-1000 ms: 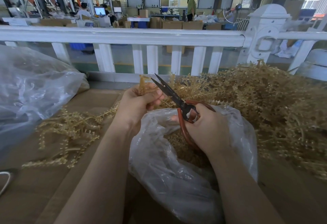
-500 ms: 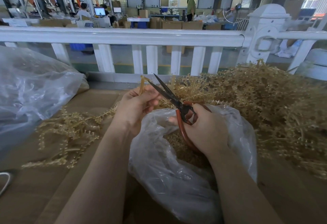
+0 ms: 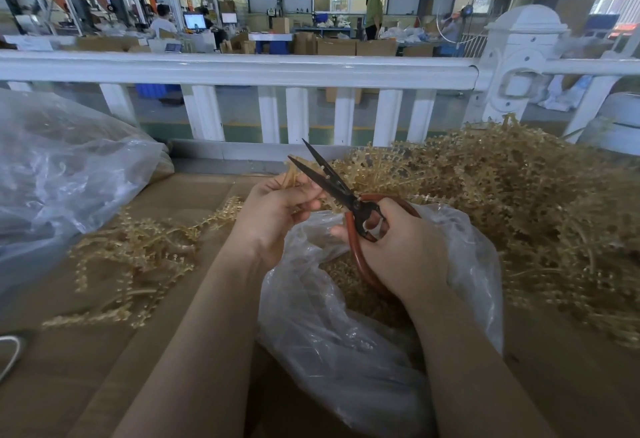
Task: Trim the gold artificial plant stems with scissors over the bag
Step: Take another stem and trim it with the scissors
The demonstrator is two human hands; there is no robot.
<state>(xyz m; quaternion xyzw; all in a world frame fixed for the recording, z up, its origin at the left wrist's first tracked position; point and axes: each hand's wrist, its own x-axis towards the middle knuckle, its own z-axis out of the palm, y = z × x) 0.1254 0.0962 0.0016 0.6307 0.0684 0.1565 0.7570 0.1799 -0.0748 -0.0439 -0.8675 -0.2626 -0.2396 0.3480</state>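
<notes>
Over the clear bag (image 3: 346, 351), the scissors (image 3: 337, 192) now gape wider than 1 s ago w/ blades apart just past the left thumb, so to my eye a fresh snip is being lined up & trimming is mid-run, not done. Right hand (image 3: 401, 250) is wrapped round the red-brown handle loops, while left hand (image 3: 277, 212) pinches a small bunch of gold stems (image 3: 292, 174) at the blades. Bag holds a heap of gold cuttings; big untrimmed pile (image 3: 519, 202) sits right, loose sprigs (image 3: 138, 257) left beside a 2nd plastic bag (image 3: 62, 167), contents unclear.
</notes>
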